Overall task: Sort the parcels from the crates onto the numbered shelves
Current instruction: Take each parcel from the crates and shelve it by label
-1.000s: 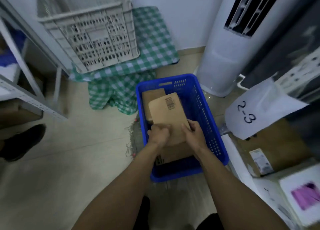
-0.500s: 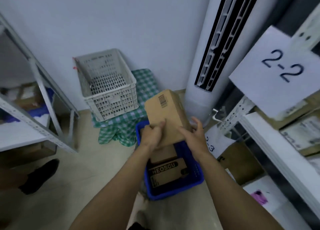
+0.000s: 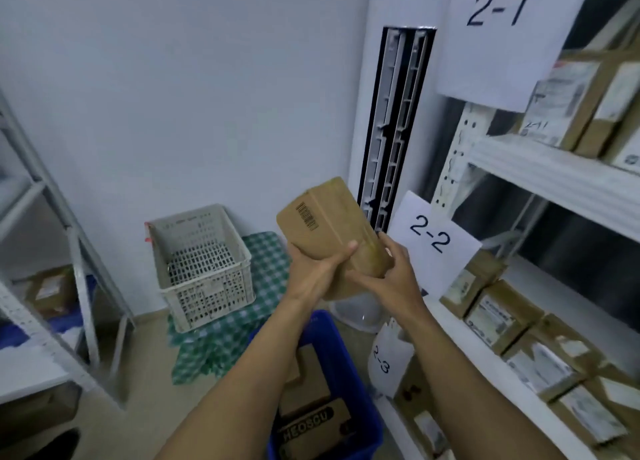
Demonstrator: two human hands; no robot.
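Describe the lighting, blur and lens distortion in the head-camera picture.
Head view: dim, flat, bluish light with no strong glare or hard shadows; the held parcel and the 2-1 sign read fairly sharp; labels on the shelved parcels at right smear into blur; wide-angle distortion bows the posts of the left rack.

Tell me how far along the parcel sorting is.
Done: labelled boxes sit on the 2-1 shelf and 2-2 shelf, and the white crate looks empty. In hand: the left hand and right hand both grip one cardboard parcel, raised beside the 2-2 sign. Left: at least two brown cartons lie in the blue crate.
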